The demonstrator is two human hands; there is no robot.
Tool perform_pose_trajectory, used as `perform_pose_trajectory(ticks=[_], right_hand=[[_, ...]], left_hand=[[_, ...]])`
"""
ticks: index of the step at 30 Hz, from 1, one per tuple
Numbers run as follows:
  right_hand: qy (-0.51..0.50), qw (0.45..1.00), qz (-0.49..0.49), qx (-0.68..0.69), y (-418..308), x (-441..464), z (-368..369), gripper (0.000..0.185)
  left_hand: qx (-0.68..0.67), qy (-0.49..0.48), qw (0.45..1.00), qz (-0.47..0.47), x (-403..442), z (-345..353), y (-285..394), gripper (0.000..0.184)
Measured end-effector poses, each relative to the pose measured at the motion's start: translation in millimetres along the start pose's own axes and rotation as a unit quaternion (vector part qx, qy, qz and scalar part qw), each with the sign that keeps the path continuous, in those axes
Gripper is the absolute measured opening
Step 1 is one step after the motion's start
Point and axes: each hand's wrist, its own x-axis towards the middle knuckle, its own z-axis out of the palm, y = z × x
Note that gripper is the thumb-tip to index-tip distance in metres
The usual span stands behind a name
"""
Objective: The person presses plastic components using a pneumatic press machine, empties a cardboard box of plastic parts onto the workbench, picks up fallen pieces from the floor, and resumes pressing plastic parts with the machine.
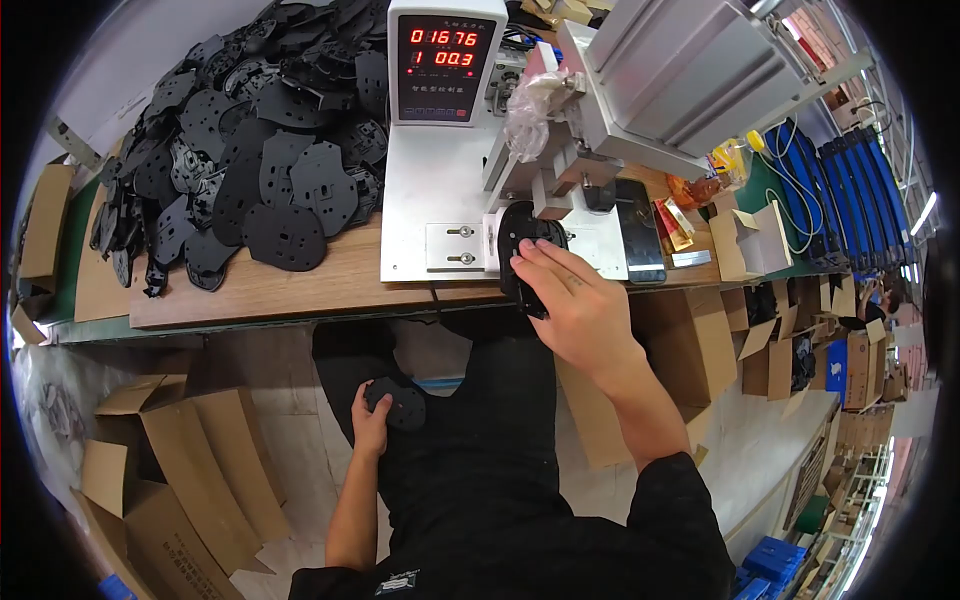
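My right hand (570, 295) grips a black plate (521, 238) that stands under the head of the press (553, 185), its lower end reaching past the front edge of the white metal base (408, 245). Low over my lap, my left hand (371, 420) is closed on another black plate (402, 404), thumb on top. Behind the base, a controller box (441, 60) shows red digits. A large heap of black plates (287, 237) lies on the wooden table to the left.
A phone (640, 232), small packets (674, 224) and an open carton (748, 240) are right of the press. Cardboard boxes (190, 450) stand on the floor at left, with more boxes (690, 340) at right. A person (880, 300) is far off at right.
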Motion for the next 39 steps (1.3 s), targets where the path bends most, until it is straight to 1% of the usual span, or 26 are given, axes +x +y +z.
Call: perform_pose_trajectory(ticks=[3, 4, 7, 9, 11, 12, 14, 18, 21, 23, 26, 30, 33, 35, 39], right_hand=[[-0.025, 1.0, -0.007, 0.004, 2, 1, -3, 0.053], [-0.041, 0.999, -0.015, -0.003, 2, 1, -3, 0.056], [-0.045, 0.999, 0.005, -0.016, -9, 3, -5, 0.053], [-0.059, 0.998, 0.003, -0.02, -7, 3, -5, 0.055], [-0.047, 0.999, -0.009, -0.01, -4, 2, -4, 0.056], [-0.048, 0.999, -0.011, -0.009, -4, 1, -4, 0.056], [-0.055, 0.998, -0.01, -0.002, -3, 1, -5, 0.056], [-0.048, 0.999, -0.009, 0.0, -3, 1, -2, 0.057], [-0.04, 0.999, -0.014, -0.002, -2, 1, -2, 0.058], [-0.051, 0.999, -0.008, 0.003, -2, 1, -4, 0.058], [-0.047, 0.999, -0.014, -0.011, -2, 1, -4, 0.059], [-0.046, 0.999, -0.008, -0.011, -5, 1, -3, 0.059], [-0.053, 0.998, -0.007, -0.029, -6, 2, -4, 0.058], [-0.051, 0.999, -0.01, -0.004, -4, 4, -5, 0.056], [-0.047, 0.999, -0.016, -0.009, -4, 3, -4, 0.054]], left_hand=[[-0.023, -0.019, 1.0, -0.001, 4, -6, -4, 0.035], [-0.032, -0.018, 0.999, -0.006, 2, -5, -2, 0.035], [-0.057, -0.007, 0.998, -0.012, 4, -3, 1, 0.037], [-0.071, 0.003, 0.997, -0.017, 6, -4, -2, 0.038], [-0.106, -0.031, 0.994, -0.021, 5, -10, -7, 0.042], [-0.106, -0.029, 0.994, -0.022, 4, -13, -11, 0.042], [-0.044, -0.009, 0.998, -0.049, 5, -12, -11, 0.046], [-0.04, 0.004, 0.996, -0.082, -3, -8, 1, 0.047], [-0.021, 0.01, 0.997, -0.079, -5, -10, 2, 0.046], [-0.065, -0.005, 0.995, -0.072, -8, 0, 10, 0.044], [-0.088, -0.016, 0.993, -0.073, -2, -4, 5, 0.044], [-0.08, -0.027, 0.994, -0.067, -1, -2, 6, 0.046], [-0.049, -0.01, 0.998, -0.047, -2, -1, 7, 0.047], [-0.08, 0.01, 0.996, -0.046, -2, -4, 5, 0.046], [-0.121, -0.016, 0.992, -0.041, -1, -1, 10, 0.041]])
